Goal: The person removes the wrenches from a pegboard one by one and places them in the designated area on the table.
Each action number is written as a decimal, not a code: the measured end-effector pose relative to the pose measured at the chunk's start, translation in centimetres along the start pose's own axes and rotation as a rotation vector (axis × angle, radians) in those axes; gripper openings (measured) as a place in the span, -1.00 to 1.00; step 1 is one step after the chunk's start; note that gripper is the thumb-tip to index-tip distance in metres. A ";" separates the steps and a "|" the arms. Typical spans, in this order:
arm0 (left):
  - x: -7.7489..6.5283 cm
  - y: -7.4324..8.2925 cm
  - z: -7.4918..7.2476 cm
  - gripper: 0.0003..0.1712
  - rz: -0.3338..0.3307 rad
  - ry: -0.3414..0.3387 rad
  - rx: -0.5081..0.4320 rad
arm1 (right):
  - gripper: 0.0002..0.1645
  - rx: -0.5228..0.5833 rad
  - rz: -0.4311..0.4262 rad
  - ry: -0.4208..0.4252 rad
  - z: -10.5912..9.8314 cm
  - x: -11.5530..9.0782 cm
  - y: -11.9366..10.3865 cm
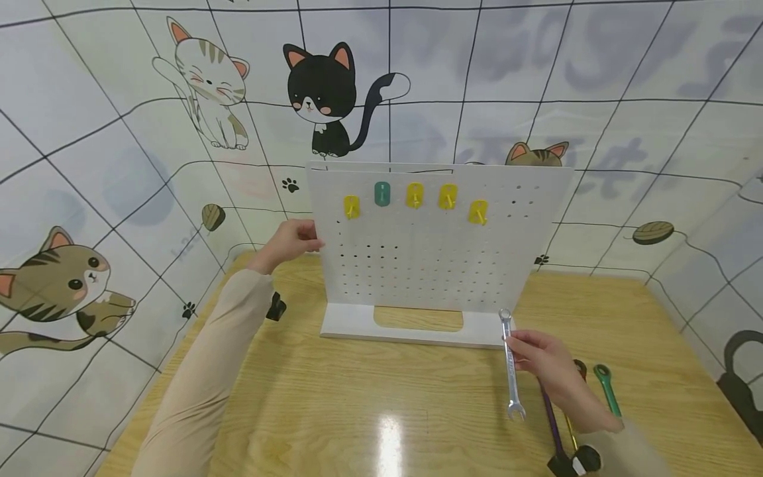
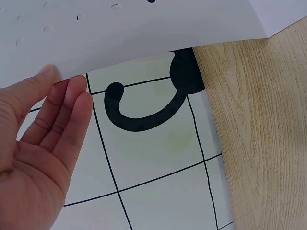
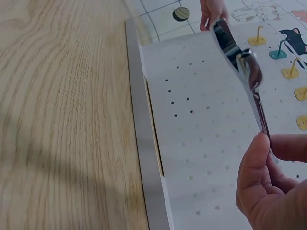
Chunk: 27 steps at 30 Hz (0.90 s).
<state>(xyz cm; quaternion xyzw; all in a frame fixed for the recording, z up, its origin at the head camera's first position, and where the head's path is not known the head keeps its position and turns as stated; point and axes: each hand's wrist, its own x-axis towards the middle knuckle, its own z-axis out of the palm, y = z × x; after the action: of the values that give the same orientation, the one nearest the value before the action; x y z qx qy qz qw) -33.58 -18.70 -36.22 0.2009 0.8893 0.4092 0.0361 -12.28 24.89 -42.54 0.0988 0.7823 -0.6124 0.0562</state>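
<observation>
A white pegboard [image 1: 417,252] stands upright on the table, bearing several yellow hooks [image 1: 414,196] and one green hook [image 1: 382,193] near its top. My left hand [image 1: 290,242] holds the board's left edge; in the left wrist view the thumb lies on one face and the fingers [image 2: 72,110] behind. In front of the board's lower right corner, my right hand [image 1: 551,368] pinches a silver combination wrench [image 1: 510,371]. Its ring end points up and its open end down toward me. The right wrist view shows thumb and fingers around the wrench shaft [image 3: 261,115].
Right of and below my right hand lie a green-handled wrench [image 1: 607,387], a purple-handled one [image 1: 552,424] and a partly hidden yellow one [image 1: 570,430]. A cat-print sheet [image 1: 429,79] hangs behind the wooden table [image 1: 334,404].
</observation>
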 end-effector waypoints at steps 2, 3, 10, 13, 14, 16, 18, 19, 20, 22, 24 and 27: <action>0.0 -0.1 0.0 -0.85 -0.002 0.003 0.002 | -0.58 -0.011 0.014 0.009 -0.7 -0.2 0.4; 0.0 -0.1 0.0 -0.85 -0.007 0.006 0.000 | -0.58 -0.016 0.019 0.011 -1.1 -0.3 0.6; 0.0 -0.1 -0.1 -0.86 -0.009 0.006 -0.015 | -0.77 0.023 0.039 0.015 -4.0 -1.0 1.9; -0.1 0.0 -0.1 -0.85 -0.011 0.004 -0.015 | -0.88 0.029 0.050 0.005 -5.4 -1.4 2.7; -0.1 0.0 -0.1 -0.85 -0.013 0.005 -0.014 | -0.89 0.039 0.060 0.005 -5.8 -1.5 2.9; -0.1 0.0 -0.1 -0.85 -0.016 0.006 -0.010 | -0.88 0.047 0.083 0.005 -6.8 -1.7 3.4; -0.1 0.0 -0.2 -0.85 -0.020 0.007 -0.005 | -0.88 0.052 0.106 0.009 -7.8 -1.9 4.0; -0.1 0.0 -0.2 -0.85 -0.022 0.007 -0.004 | -0.87 0.053 0.122 0.011 -8.3 -2.0 4.3; -0.1 0.0 -0.2 -0.85 -0.026 0.008 -0.005 | -0.89 0.040 0.131 0.014 -8.8 -2.2 4.6; -0.1 0.0 -0.2 -0.85 -0.028 0.007 -0.004 | -0.84 -0.005 0.145 0.009 -9.8 -2.4 5.1; -0.1 0.1 -0.2 -0.85 -0.026 0.007 -0.004 | -0.80 -0.032 0.169 0.006 -10.8 -2.5 5.6; -0.1 0.1 -0.2 -0.85 -0.022 0.007 -0.002 | -0.79 -0.055 0.184 0.003 -12.2 -2.8 6.2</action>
<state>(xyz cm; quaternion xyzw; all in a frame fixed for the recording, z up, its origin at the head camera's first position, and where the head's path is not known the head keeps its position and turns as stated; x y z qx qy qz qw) -33.54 -18.85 -36.05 0.1896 0.8913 0.4102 0.0376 -7.76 37.88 -44.90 0.1697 0.7865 -0.5828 0.1138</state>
